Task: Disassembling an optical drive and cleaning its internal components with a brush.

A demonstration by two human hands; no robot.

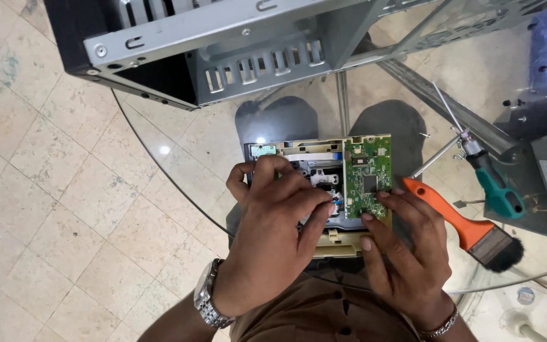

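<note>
Resting on a round glass table (178, 177), an opened disc drive (324, 183) lies flat with its cover off, a shallow cream-edged tray of metal holding its own parts: a green circuit board (367, 174) fills its right side, a pale flat ribbon cable (311, 156) runs across the far edge, and a dark mechanism with a white plastic piece sits in the middle. The drive's long axis appears to run away from the person, its cream front edge pointing back toward the body, though the hands hide much of the near half. The left hand (273, 234), a metal watch (207, 297) on its wrist, lies over the drive's left half with fingers curled, thumb and forefinger pressed together on something small at the middle of the mechanism; what they pinch cannot be made out. The right hand (406, 247) rests at the near right corner, fingers loosely spread, fingertips touching the circuit board's lower edge. Just right of the drive lie an orange-handled paintbrush (470, 228) and a green-handled screwdriver (485, 171), its shaft pointing away. An empty grey computer case (235, 44) stands at the far edge of the table.
</note>
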